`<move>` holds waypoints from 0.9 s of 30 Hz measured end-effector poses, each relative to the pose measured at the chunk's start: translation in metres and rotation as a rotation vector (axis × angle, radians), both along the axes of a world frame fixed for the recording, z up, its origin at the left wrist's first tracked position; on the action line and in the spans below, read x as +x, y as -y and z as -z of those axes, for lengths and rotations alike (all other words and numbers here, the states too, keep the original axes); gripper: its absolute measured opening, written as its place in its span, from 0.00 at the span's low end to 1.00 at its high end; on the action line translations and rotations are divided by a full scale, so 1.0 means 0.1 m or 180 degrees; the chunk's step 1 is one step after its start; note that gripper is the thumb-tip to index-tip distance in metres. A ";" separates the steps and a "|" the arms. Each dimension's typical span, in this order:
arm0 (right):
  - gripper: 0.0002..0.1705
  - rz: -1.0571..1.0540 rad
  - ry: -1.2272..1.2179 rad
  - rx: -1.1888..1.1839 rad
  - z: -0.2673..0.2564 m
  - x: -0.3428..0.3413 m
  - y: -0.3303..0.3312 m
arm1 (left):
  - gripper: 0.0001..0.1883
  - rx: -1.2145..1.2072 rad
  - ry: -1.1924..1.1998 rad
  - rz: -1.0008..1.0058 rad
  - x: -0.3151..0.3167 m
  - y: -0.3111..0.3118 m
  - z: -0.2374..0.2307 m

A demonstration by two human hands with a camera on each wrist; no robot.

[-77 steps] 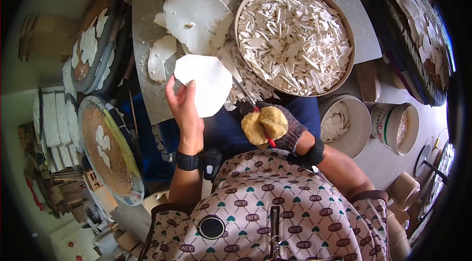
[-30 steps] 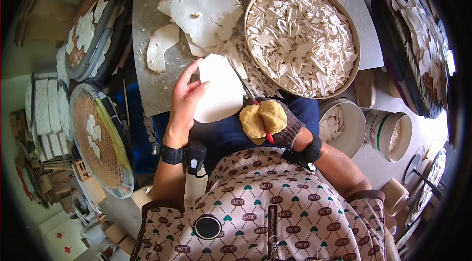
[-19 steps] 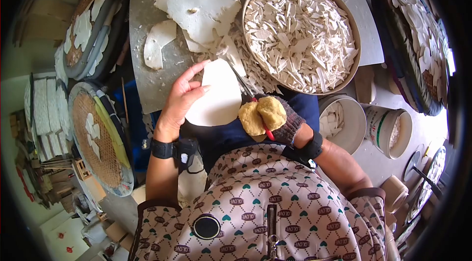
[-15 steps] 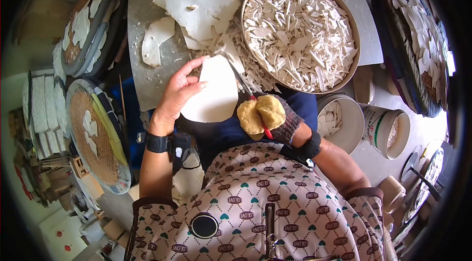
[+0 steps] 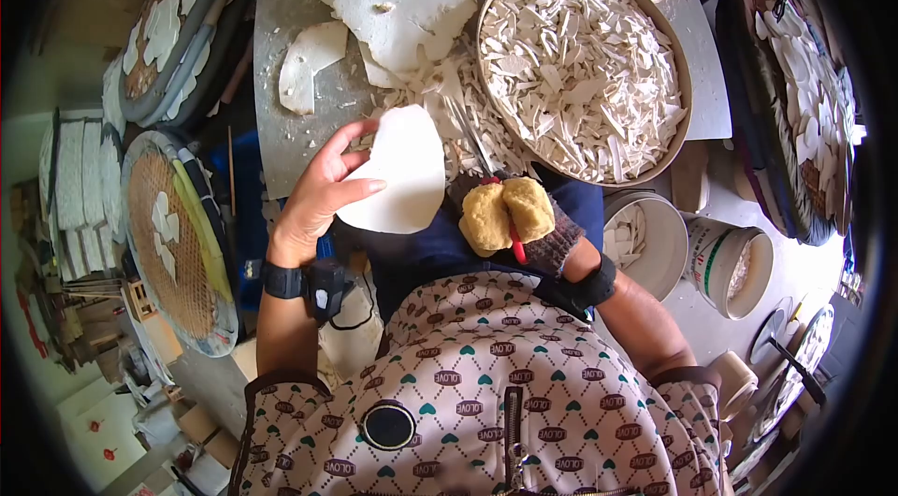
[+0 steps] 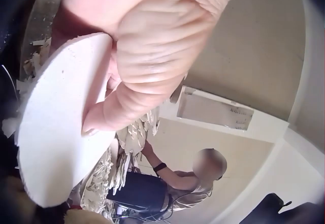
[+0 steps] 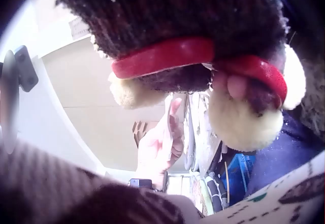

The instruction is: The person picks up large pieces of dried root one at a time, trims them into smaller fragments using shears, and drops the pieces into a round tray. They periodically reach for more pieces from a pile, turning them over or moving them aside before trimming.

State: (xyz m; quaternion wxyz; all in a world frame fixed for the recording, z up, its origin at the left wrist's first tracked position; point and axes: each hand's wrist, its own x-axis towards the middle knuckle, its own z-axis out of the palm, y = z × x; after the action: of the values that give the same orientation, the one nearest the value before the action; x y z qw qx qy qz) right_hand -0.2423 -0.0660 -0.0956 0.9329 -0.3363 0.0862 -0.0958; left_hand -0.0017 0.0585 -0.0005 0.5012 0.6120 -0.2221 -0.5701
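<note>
Shift: since the earliest frame, the left hand [image 5: 313,192] has drawn the white piece [image 5: 404,178] away from the round tray [image 5: 689,108] and turned it, a rounded edge now toward the lap.
Left grip: clamped on the white piece, thumb on its face, fingers behind.
Right grip: the gloved right hand [image 5: 552,239] is closed round the red-handled scissors [image 5: 475,141], yellow spongy lumps [image 5: 529,208] at the handles; whether the blades meet, I cannot tell.
White piece: held up over the lap, just left of the scissors.
Surface: a grey metal tabletop [image 5: 281,145] dusted with crumbs, bearing large pale sheets [image 5: 402,0], a curved offcut [image 5: 301,71] and loose scraps beside the tray, itself heaped with slivers.
Floor: two buckets [image 5: 672,258] [image 5: 756,276] near the tabletop's edge, both holding pale pieces.
Room: a round mesh rack [image 5: 168,262] and bundled white stacks [image 5: 86,187] at left; another person [image 6: 185,183] before a pale wall [image 6: 238,158].
</note>
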 end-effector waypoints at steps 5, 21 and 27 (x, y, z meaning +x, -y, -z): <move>0.14 -0.0301 -0.0138 0.1333 0.00 0.07 -0.07 | 0.31 0.0116 -0.0097 0.0062 0.02 -0.07 -0.08; 0.18 -0.0395 -0.0503 -0.0850 -0.05 0.02 -0.02 | 0.19 -0.0321 0.0623 -0.0717 0.27 -0.11 0.24; 0.16 -0.0660 -0.0182 0.0048 -0.03 0.09 0.03 | 0.14 -0.0619 0.0983 -0.0376 0.38 -0.14 0.23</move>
State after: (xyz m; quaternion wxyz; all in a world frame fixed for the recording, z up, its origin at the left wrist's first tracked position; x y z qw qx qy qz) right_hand -0.2332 -0.0692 -0.0925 0.9375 -0.3390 0.0782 0.0116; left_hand 0.0364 0.0722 -0.0235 0.5505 0.6529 -0.3141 -0.4148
